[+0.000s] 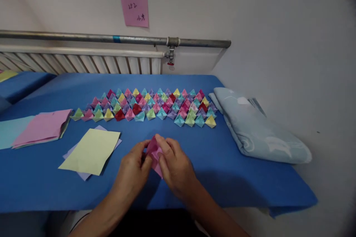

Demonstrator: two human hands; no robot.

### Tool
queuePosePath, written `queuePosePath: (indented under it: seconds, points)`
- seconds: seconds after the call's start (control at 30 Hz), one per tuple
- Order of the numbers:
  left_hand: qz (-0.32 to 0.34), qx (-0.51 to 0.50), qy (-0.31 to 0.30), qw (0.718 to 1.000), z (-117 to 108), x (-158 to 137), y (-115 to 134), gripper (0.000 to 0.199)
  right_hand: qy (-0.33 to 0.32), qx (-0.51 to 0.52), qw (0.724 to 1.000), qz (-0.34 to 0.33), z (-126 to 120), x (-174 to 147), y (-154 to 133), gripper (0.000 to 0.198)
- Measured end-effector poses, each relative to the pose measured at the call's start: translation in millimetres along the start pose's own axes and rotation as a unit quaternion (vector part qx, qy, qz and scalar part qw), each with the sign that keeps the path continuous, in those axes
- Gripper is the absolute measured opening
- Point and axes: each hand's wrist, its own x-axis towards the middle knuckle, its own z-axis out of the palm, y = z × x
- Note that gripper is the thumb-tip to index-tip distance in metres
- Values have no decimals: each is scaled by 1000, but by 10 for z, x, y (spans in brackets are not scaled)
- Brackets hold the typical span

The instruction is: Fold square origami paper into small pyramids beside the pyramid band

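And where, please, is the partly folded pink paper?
In the head view, the pink paper is just below and left of centre, in the left hand and right hand, nearer than the paper shapes.

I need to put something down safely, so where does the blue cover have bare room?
Bare blue cover lies between the right hand and the folded blanket; a narrow strip runs behind the paper boats. It is crowded at the boats' rows and at left, where paper sheets lie.

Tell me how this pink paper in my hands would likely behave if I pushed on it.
The held pink paper looks thin, so it's probably light and easily crumpled. Its visible folds, though, may stiffen it somewhat.
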Motion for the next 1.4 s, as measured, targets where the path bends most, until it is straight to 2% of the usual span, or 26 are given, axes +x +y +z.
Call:
queuePosePath:
  seconds: [0.07, 0.17, 0.27, 0.33, 0.4, 0.53, 0.7, 0.83, 1.03, 1.1, 1.2, 1.27, 1.33, 1.4]
  points:
    - [18, -4, 10, 1000, 44, 0, 4, 35, 18, 15, 999, 38, 5, 18, 24, 59]
    - [36, -29, -3, 999, 113, -22, 10, 29, -13, 87, 985, 149, -11, 91, 40, 63]
    - [37, -76, -9, 996, 165, -50, 1, 31, -37, 124, 967, 221, -32, 176, 74, 49]
    - [33, -86, -11, 996, 176, -56, -13, 34, -44, 111, 970, 212, -42, 210, 111, 32]
    - [26, -70, -14, 997, 163, -50, -23, 35, -65, 96, 975, 190, -51, 220, 143, 23]
    - [-1, -51, -16, 999, 85, -14, -2, 31, -85, 143, 969, 181, -72, 187, 150, 26]
    - [-71, -122, -47, 989, 4, 26, 56, 34, -52, 208, 968, 131, -105, 149, 121, 36]
    - [-138, -228, -74, 961, 1, 52, 63, 44, -38, 223, 968, 112, -119, 132, 109, 39]
    - [-173, -341, -102, 918, -36, 40, 59, 41, -48, 263, 945, 187, -116, 62, 108, 38]
    - [-193, -389, -132, 891, -86, 19, 45, 46, -39, 259, 946, 192, -121, 35, 118, 39]
    - [-219, -479, -188, 829, -167, -7, 7, 59, -22, 254, 948, 190, -130, 14, 117, 39]
    - [-234, -514, -218, 796, -192, -12, -17, 56, -24, 257, 948, 188, -130, 21, 95, 38]
    - [-254, -508, -222, 792, -182, -8, -33, 43, -28, 264, 949, 172, -122, 36, 60, 36]
    - [-273, -481, -213, 805, -150, -1, -48, 35, -38, 277, 949, 145, -116, 47, 30, 33]
